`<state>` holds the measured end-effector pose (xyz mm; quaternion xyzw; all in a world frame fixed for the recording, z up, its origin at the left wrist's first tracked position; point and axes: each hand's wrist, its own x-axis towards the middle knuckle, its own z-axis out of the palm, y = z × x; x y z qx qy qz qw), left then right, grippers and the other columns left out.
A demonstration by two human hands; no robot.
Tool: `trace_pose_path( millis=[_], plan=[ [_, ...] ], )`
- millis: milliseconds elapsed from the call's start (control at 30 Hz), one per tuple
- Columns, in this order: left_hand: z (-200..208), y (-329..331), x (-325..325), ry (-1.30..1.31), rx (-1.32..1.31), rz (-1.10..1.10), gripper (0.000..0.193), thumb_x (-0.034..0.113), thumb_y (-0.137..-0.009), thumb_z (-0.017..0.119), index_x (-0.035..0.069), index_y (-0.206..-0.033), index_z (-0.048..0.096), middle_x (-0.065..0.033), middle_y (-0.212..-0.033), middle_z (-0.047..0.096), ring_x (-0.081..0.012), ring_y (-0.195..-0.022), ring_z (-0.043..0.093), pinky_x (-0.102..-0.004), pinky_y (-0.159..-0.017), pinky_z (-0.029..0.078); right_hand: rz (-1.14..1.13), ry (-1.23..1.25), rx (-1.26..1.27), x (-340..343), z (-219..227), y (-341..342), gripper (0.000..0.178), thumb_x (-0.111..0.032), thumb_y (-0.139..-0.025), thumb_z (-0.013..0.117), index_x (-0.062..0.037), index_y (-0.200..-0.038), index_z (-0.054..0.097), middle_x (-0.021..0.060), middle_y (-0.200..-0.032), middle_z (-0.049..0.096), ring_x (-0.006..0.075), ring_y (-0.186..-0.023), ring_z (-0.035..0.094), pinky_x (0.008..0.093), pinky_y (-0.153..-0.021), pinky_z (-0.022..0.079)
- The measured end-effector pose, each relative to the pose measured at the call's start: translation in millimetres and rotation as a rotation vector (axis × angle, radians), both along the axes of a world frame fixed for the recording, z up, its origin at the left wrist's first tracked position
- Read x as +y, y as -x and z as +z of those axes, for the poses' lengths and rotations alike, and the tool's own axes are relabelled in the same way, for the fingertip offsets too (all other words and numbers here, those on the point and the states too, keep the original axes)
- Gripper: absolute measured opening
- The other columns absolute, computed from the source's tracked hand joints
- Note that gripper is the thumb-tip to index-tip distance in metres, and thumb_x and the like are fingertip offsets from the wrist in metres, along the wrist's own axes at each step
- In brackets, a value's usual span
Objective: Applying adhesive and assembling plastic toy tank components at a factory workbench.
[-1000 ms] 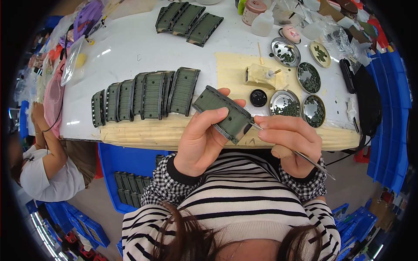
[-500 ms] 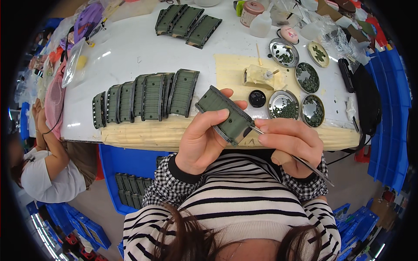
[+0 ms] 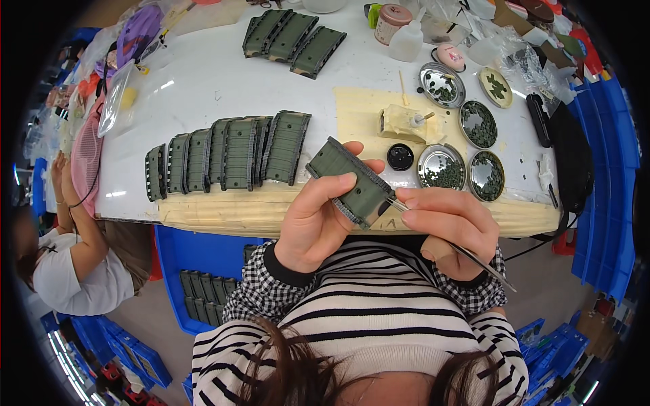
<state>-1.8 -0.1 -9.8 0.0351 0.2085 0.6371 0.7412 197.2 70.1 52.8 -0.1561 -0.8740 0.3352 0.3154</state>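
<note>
watching over the head camera, i note the green panel [image 3: 349, 181] held up in the air just off the near edge of the desk [image 3: 217, 74], tilted, one end toward the upper left. its face is matt dark green, slightly ribbed, with small round holes, ridged grey-black borders along the long sides and a camouflage patch at the lower end. the left hand [image 3: 305, 223] grips it: thumb flat on the face, other fingers [image 3: 353, 147] behind it. the right hand [image 3: 457, 227] has its fingers narrowed on slim metal tweezers [image 3: 479, 262], points at the panel's lower right corner; i cannot tell whether they touch. left thumb covers part of the face; right hand hides the middle of the tweezers. to the left, a row of similar panels [image 3: 238, 152], slightly curved, overlapping in places; three more [image 3: 315, 51] lie farther back. on the right i log round shiny metal dishes [image 3: 437, 152] with small green bits, a paler oval dish [image 3: 487, 100], a black round pot [image 3: 400, 157] and a cream-smeared block [image 3: 399, 124] on a yellowish sheet [image 3: 352, 103]. wrinkled cream covering [image 3: 237, 213] lines the desk edge. below it, a blue plastic bin [image 3: 177, 240], partly hidden by the left sleeve [image 3: 254, 287], holds dark green pieces [image 3: 203, 287].
</note>
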Motion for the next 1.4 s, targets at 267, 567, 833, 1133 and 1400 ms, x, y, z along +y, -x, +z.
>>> trace_pose_path(
  millis=[267, 567, 833, 1133, 1400],
  plan=[
    [0.0, -0.9, 0.0, 0.015, 0.029, 0.011, 0.042, 0.008, -0.092, 0.053, 0.008, -0.133, 0.043, -0.0177, -0.122, 0.057, -0.0242, -0.109, 0.06, -0.0385, -0.092, 0.052, 0.0, 0.002, -0.001, 0.8, -1.3, 0.5, 0.036, -0.009, -0.075, 0.075, -0.0026, -0.109, 0.066, 0.0117, -0.104, 0.063, 0.0279, -0.099, 0.067, 0.0339, -0.078, 0.057],
    [-2.2, -0.1, 0.7, 0.018, -0.016, -0.043, 0.04, 0.009, -0.092, 0.053, 0.009, -0.131, 0.044, -0.0156, -0.12, 0.058, -0.0237, -0.108, 0.06, -0.0389, -0.092, 0.051, 0.025, -0.013, -0.007, 4.3, -0.7, 0.2, 0.022, -0.014, -0.083, 0.068, -0.002, -0.101, 0.069, 0.0152, -0.102, 0.067, 0.0269, -0.092, 0.068, 0.0307, -0.072, 0.054],
    [-5.7, -0.3, 0.8, 0.011, -0.052, -0.053, 0.04, 0.009, -0.092, 0.054, 0.009, -0.13, 0.045, -0.0155, -0.121, 0.058, -0.0236, -0.109, 0.06, -0.0394, -0.093, 0.05, 0.011, 0.014, -0.02, 4.3, 0.0, 0.6, 0.021, -0.012, -0.082, 0.068, -0.003, -0.1, 0.069, 0.0146, -0.102, 0.067, 0.0258, -0.09, 0.069, 0.0307, -0.071, 0.054],
    [-7.0, -2.2, -0.9, 0.007, -0.086, -0.057, 0.04, 0.008, -0.091, 0.053, 0.008, -0.13, 0.045, -0.0163, -0.121, 0.058, -0.0237, -0.11, 0.06, -0.0394, -0.094, 0.05, 0.012, 0.016, 0.01, 3.5, -3.1, -0.8, 0.019, -0.01, -0.082, 0.067, -0.0029, -0.1, 0.069, 0.014, -0.101, 0.067, 0.0257, -0.089, 0.069, 0.0301, -0.07, 0.054],
    [1.3, -1.8, 4.2, 0.032, 0.016, -0.01, 0.038, 0.009, -0.093, 0.052, 0.007, -0.131, 0.045, -0.0183, -0.121, 0.058, -0.0246, -0.108, 0.061, -0.0389, -0.09, 0.053, -0.066, 0.077, 0.099, 4.8, -6.2, -5.8, 0.02, -0.008, -0.083, 0.069, 0.0012, -0.101, 0.069, 0.0132, -0.102, 0.067, 0.0243, -0.09, 0.066, 0.0304, -0.076, 0.054]
  ],
)
